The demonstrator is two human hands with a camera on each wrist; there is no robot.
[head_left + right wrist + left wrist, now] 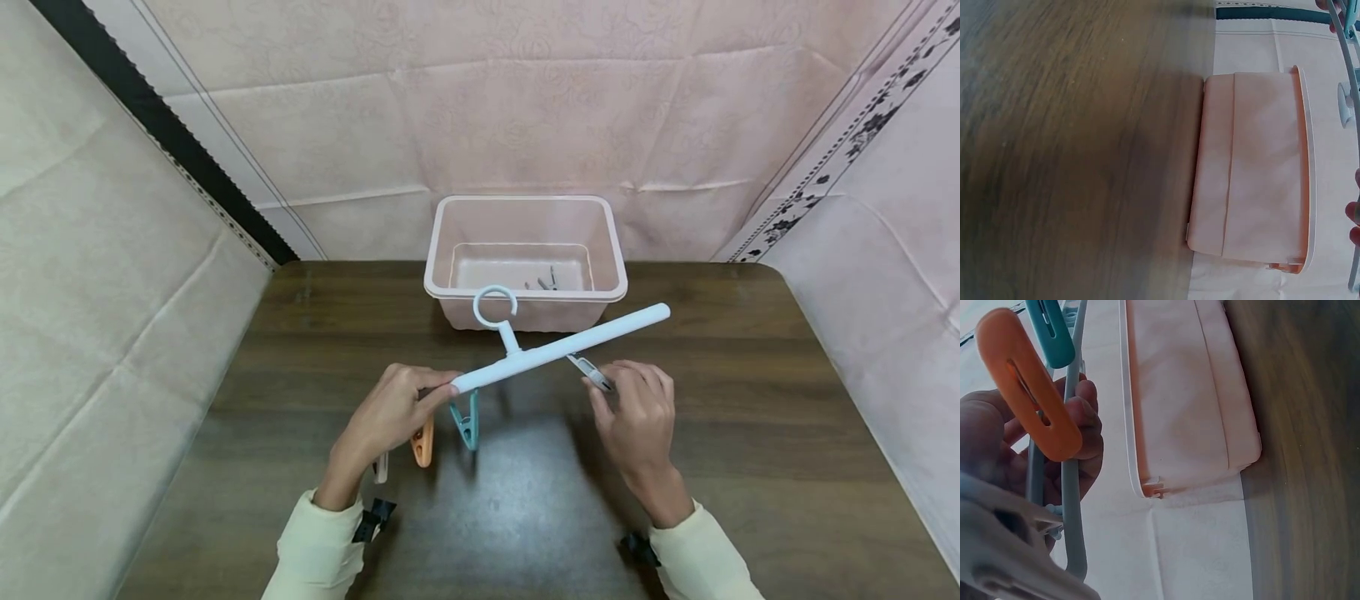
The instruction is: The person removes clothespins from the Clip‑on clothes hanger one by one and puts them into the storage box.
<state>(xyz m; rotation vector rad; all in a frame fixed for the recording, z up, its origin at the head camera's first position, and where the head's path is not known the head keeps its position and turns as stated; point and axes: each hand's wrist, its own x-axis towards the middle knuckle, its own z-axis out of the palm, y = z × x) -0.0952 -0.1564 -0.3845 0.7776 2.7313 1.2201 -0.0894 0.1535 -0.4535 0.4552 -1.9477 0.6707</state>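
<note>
1. Hanger bar point(558, 346), pale blue with a round hook loop, is held in the air above the dark wooden table point(750, 433), tilted so that its far end rises toward the right in front of the pink bin point(525, 212). Kept off the table like this, the clips under it can dangle freely.

2. Left hand point(390, 412) grips the lower end of the bar, fingers curled round it; the left wrist view shows those fingers point(1082, 425) wrapped about the bar's thin rails. This one grip appears to carry the whole hanger.

3. Orange clip point(423, 442), teal clip point(467, 421) and a pale clip point(381, 467) hang from the bar near the left hand. The wrist camera sees the orange one point(1029, 381) just in front of the fingers.

4. Right hand point(633, 408) pinches a grey clip point(591, 372) between thumb and fingertips, just under the middle of the bar. Whether this clip is attached to the bar cannot be told. The pinch at its end looks like the way one squeezes such a clip open.

5. Pink bin stands at the table's far edge, against the pink backdrop point(525, 108), within reach of both hands. A few small grey pieces point(547, 282) lie on its floor; they are too small to name surely.
</note>
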